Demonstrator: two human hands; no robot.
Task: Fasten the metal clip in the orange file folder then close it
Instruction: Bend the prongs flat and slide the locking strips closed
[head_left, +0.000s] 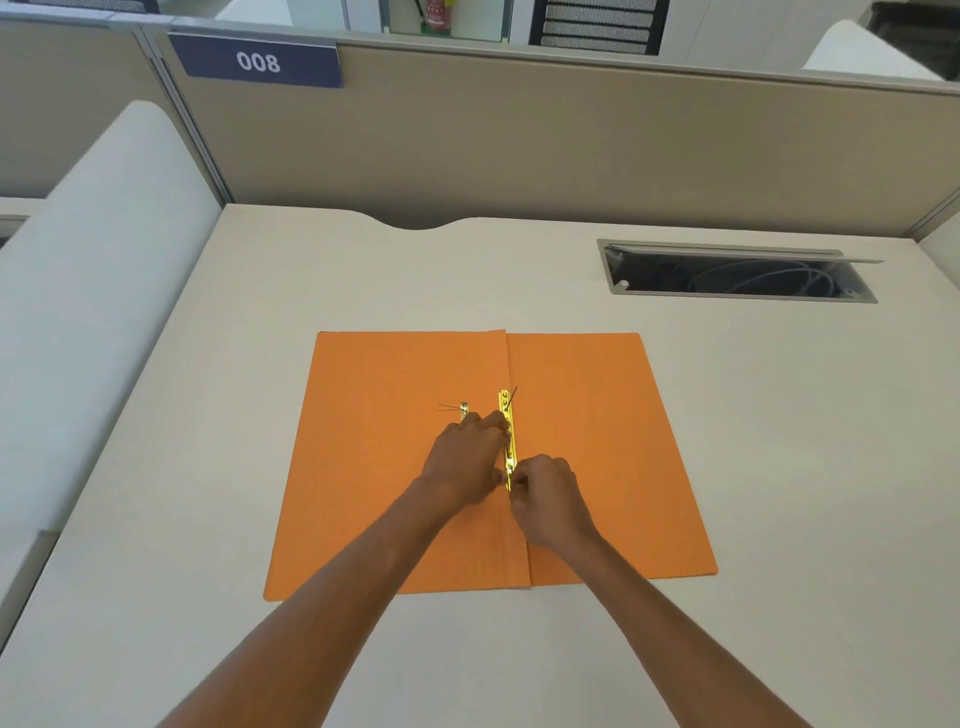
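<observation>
- Two bare forearms reach in from the near edge of the desk (156, 467) and meet over the orange file folder (597, 441), which serves as the landmark below.
- Pale and broad, the desk carries the folder flat and open at its middle, the two leaves spread either side of a centre crease.
- Beyond the folder stands a beige partition (571, 140) with a blue plate reading 008 (258, 61) at its upper left.
- Beyond the folder and to its right, a cable hatch (737, 273) is sunk in the desk with its lid raised; pale cables show inside.
- Over the folder's left leaf, the left hand (467, 460) has its fingers curled, their tips pressed on the upper part of the metal clip (508, 439).
- Just right of the crease, the right hand (550, 499) has its fingers closed in a pinch at the clip's near end.
- That gold clip lies along the crease, with thin prongs at its far end.
- Left of it, a second small gold piece (464, 408) peeks out beyond the left knuckles.
</observation>
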